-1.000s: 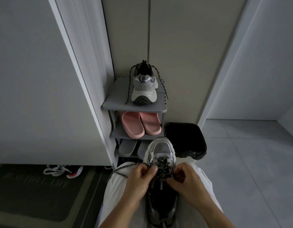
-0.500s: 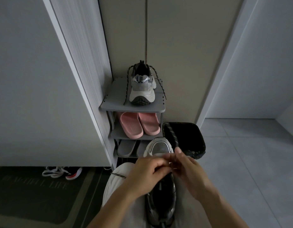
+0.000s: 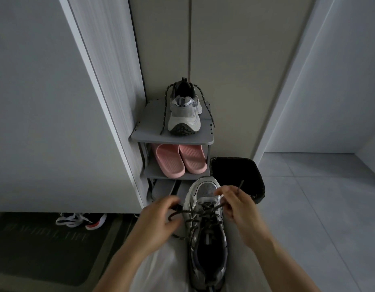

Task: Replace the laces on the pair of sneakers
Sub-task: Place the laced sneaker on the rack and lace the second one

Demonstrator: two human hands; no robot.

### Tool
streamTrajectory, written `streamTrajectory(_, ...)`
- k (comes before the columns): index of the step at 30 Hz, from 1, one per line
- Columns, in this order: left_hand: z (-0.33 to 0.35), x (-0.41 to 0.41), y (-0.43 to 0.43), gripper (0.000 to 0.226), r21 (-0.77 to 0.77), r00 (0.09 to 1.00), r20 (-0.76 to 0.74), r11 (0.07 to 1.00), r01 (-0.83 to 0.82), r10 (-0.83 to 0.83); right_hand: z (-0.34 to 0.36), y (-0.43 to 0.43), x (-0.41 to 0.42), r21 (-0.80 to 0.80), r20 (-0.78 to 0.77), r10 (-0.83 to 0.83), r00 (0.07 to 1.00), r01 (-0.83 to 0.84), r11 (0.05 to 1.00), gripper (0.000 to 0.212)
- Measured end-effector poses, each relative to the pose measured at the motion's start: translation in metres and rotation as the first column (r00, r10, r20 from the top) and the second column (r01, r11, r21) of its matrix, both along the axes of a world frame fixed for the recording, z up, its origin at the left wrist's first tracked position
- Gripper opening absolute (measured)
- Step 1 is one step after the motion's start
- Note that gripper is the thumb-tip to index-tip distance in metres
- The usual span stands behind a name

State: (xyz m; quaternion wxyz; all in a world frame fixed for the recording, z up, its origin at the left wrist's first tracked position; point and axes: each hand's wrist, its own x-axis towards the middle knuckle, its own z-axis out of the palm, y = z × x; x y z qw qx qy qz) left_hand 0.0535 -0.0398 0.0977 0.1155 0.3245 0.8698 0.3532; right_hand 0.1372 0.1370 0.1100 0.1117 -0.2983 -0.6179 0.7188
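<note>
A grey sneaker (image 3: 206,245) lies on my lap, toe pointing away, partly threaded with a dark speckled lace (image 3: 204,213). My right hand (image 3: 238,205) pinches one lace end just right of the toe, the tip sticking up past my fingers. My left hand (image 3: 159,220) sits left of the shoe with fingers curled around the other stretch of lace, which runs taut across the eyelets. The second grey sneaker (image 3: 183,114) stands on the top shelf of the shoe rack (image 3: 144,133), heel toward me, its dark laces hanging loose down both sides.
Pink slippers (image 3: 179,160) fill the middle shelf, grey slippers the one below. A black bin (image 3: 238,175) stands right of the rack. A white-laced sneaker (image 3: 83,221) lies under the cabinet at left, beside a dark doormat (image 3: 45,249). Grey tiled floor spreads to the right.
My hands, which met over the eyelets, have moved apart sideways, drawing the lace taut across the shoe. The right hand has carried its lace end out to the right.
</note>
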Motion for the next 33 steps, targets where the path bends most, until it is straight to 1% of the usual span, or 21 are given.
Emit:
streamTrajectory(1,0.003,0.006,0.008,0.046,0.043,0.999,-0.011,0.998,0.034,-0.034,0.001,-0.007,-0.002,0.014,-0.01,0.029,1.0,-0.029,0.999,0.018)
streamTrajectory(2,0.008,0.015,0.018,0.052,0.083,0.996,0.006,0.993,0.084,-0.085,0.0,-0.013,-0.003,0.037,-0.024,0.061,0.998,-0.06,0.997,0.012)
streamTrajectory(4,0.013,0.03,0.036,0.052,0.147,0.981,0.072,0.975,0.166,-0.178,0.0,-0.02,-0.005,0.094,-0.043,0.096,0.994,-0.091,0.991,0.007)
streamTrajectory(5,0.013,0.034,0.041,0.047,0.18,0.979,0.097,0.97,0.162,-0.181,0.001,-0.021,-0.004,0.121,-0.044,0.096,0.994,-0.09,0.989,0.006)
streamTrajectory(7,0.011,0.032,0.043,0.037,0.225,0.986,0.108,0.969,0.103,-0.13,0.003,-0.016,-0.001,0.154,-0.033,0.106,0.994,-0.099,0.983,0.005)
streamTrajectory(9,0.008,0.027,0.037,0.028,0.207,0.995,0.034,0.975,0.083,-0.092,0.005,-0.009,0.002,0.113,-0.047,0.129,0.991,-0.123,0.986,0.006)
streamTrajectory(11,0.005,0.023,0.031,0.016,0.198,0.996,-0.002,0.976,0.087,-0.089,0.004,-0.003,0.006,0.087,-0.063,0.117,0.991,-0.111,0.99,0.009)
streamTrajectory(13,0.003,0.022,0.03,0.007,0.198,0.993,0.029,0.974,0.109,-0.117,0.003,-0.002,0.008,0.127,-0.059,0.117,0.991,-0.109,0.986,0.01)
streamTrajectory(16,0.0,0.027,0.036,0.01,0.207,0.99,0.04,0.971,0.121,-0.132,0.003,-0.007,0.008,0.157,-0.047,0.164,0.985,-0.154,0.975,0.005)
streamTrajectory(19,-0.006,0.031,0.037,0.013,0.246,0.998,0.014,0.967,0.062,-0.067,0.001,-0.005,0.013,0.16,-0.021,0.101,0.995,-0.097,0.982,0.012)
streamTrajectory(20,-0.009,0.032,0.036,0.015,0.239,0.999,-0.001,0.97,0.05,-0.052,-0.004,-0.001,0.017,0.196,0.001,0.073,0.997,-0.072,0.978,0.014)
streamTrajectory(21,-0.012,0.033,0.034,0.019,0.224,0.999,-0.019,0.973,0.052,-0.049,-0.01,0.003,0.022,0.301,0.06,0.05,0.997,-0.066,0.951,0.018)
streamTrajectory(22,-0.015,0.036,0.031,0.024,0.205,0.998,-0.033,0.977,0.063,-0.057,-0.017,0.007,0.028,0.46,0.162,0.036,0.986,-0.108,0.881,0.024)
streamTrajectory(23,-0.018,0.039,0.029,0.027,0.189,0.997,-0.039,0.979,0.078,-0.072,-0.024,0.01,0.034,0.602,0.286,0.026,0.958,-0.201,0.772,0.034)
streamTrajectory(24,-0.02,0.042,0.029,0.027,0.173,0.996,-0.037,0.981,0.091,-0.086,-0.029,0.009,0.039,0.697,0.378,0.003,0.926,-0.287,0.657,0.041)
streamTrajectory(25,-0.023,0.044,0.029,0.023,0.157,0.995,-0.036,0.983,0.097,-0.092,-0.032,0.007,0.043,0.746,0.435,-0.025,0.9,-0.345,0.57,0.046)
streamTrajectory(26,-0.026,0.046,0.03,0.02,0.147,0.995,-0.046,0.985,0.094,-0.088,-0.035,0.006,0.046,0.765,0.463,-0.039,0.885,-0.377,0.522,0.048)
streamTrajectory(28,-0.029,0.048,0.032,0.018,0.14,0.996,-0.069,0.988,0.067,-0.057,-0.034,0.002,0.049,0.772,0.478,-0.03,0.878,-0.403,0.492,0.046)
streamTrajectory(30,-0.032,0.048,0.034,0.019,0.127,0.997,-0.07,0.991,0.034,-0.025,-0.033,0.001,0.052,0.765,0.471,-0.024,0.882,-0.395,0.508,0.038)
streamTrajectory(32,-0.033,0.05,0.038,0.019,0.12,0.997,-0.072,0.993,0.0,0.009,-0.031,0.0,0.055,0.75,0.423,-0.022,0.906,-0.336,0.57,0.014)
streamTrajectory(33,-0.035,0.051,0.04,0.02,0.124,0.997,-0.074,0.992,-0.009,0.018,-0.03,0.0,0.057,0.715,0.415,-0.013,0.91,-0.318,0.622,0.008)
